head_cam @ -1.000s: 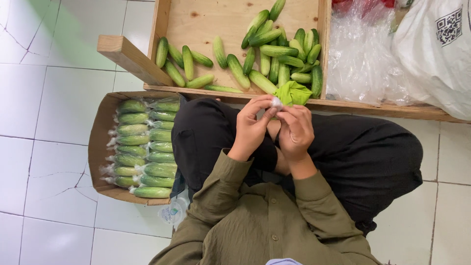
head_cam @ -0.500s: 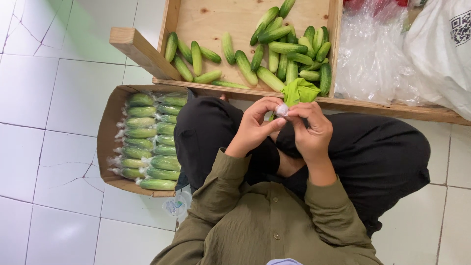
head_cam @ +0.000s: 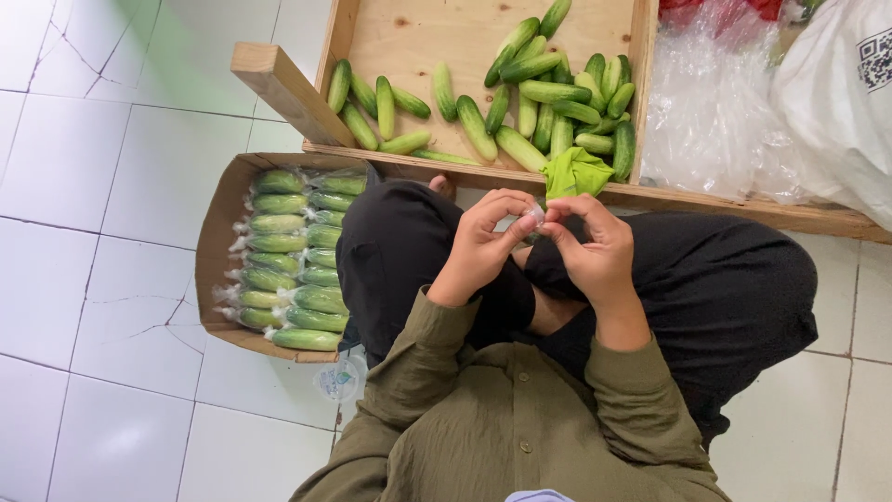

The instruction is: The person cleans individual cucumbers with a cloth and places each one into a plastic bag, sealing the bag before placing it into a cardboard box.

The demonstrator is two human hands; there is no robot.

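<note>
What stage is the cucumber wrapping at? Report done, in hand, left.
Done: two rows of clear-wrapped green cucumbers fill the brown cardboard box. In hand: the left hand and right hand pinch a small piece of clear plastic film between fingertips. Left: many loose bare cucumbers lie in the pale wooden crate.

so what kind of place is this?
Likely a small produce packing spot on a tiled floor: a wooden tray of loose cucumbers, a cardboard box of wrapped cucumbers, and both hands pinching clear wrap.
</note>
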